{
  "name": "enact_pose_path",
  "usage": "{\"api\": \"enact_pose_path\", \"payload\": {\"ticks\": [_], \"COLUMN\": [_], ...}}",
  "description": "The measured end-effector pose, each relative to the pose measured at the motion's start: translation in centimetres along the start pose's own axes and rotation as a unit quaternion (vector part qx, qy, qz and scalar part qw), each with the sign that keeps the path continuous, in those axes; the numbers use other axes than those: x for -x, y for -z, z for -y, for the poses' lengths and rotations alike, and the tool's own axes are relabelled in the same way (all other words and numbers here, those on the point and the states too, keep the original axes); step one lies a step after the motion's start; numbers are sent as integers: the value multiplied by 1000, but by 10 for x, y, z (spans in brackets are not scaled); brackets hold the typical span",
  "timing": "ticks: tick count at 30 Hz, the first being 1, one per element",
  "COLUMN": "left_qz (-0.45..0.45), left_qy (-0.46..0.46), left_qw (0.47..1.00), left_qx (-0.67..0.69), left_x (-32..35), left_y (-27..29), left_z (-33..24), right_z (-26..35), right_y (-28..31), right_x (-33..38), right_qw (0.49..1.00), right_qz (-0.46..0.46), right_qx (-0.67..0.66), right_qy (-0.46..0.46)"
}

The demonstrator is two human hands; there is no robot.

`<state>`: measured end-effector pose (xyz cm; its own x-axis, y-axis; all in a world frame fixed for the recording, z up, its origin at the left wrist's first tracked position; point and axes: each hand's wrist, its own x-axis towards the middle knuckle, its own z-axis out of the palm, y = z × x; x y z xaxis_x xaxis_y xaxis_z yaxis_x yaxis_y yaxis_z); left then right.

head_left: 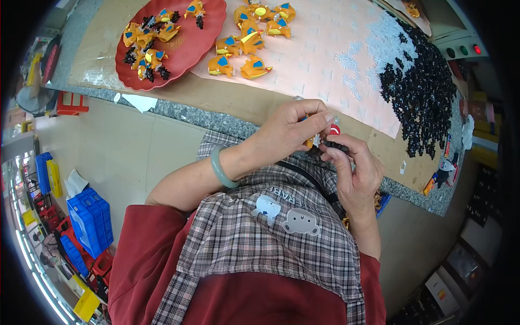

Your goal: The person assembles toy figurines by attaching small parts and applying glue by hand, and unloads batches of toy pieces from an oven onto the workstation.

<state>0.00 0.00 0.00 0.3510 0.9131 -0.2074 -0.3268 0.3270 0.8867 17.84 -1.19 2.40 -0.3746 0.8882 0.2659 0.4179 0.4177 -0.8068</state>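
Observation:
My left hand (290,130) is closed around a small orange toy figure (310,143), mostly hidden by the fingers, held over my lap at the table's edge. A green bangle sits on that wrist. My right hand (355,168) pinches a small black part (336,146) against the figure. A red and white bit (335,129) shows between the two hands.
A red tray (200,43) holds several orange figures with black parts. More orange figures (252,40) lie on a pink sheet (325,59). A heap of black parts (420,86) lies at the right. Blue bins (89,222) stand on the floor at the left.

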Motion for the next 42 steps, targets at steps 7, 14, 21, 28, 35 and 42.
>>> {"api": "enact_pose_path", "payload": {"ticks": [7,14,21,28,35,42], "left_qz": [8,-15,-31,-66,-33,-88], "left_qy": [-9,-98,-98,-125,-125,-99], "left_qw": [1000,984,961,945,950,951], "left_qx": [-27,-149,-256,-295,-282,-280], "left_x": [0,-4,-2,-1,2,-2], "left_y": [2,6,4,-1,1,-7], "left_z": [3,8,-5,-2,1,3], "right_z": [1,5,11,8,0,-4], "right_y": [-1,3,3,-4,-2,-9], "right_x": [0,-5,1,7,6,8], "right_qw": [998,984,967,958,961,951], "right_qz": [13,39,71,48,65,27], "right_qx": [42,129,210,243,207,247], "right_qy": [44,115,126,148,173,186]}}
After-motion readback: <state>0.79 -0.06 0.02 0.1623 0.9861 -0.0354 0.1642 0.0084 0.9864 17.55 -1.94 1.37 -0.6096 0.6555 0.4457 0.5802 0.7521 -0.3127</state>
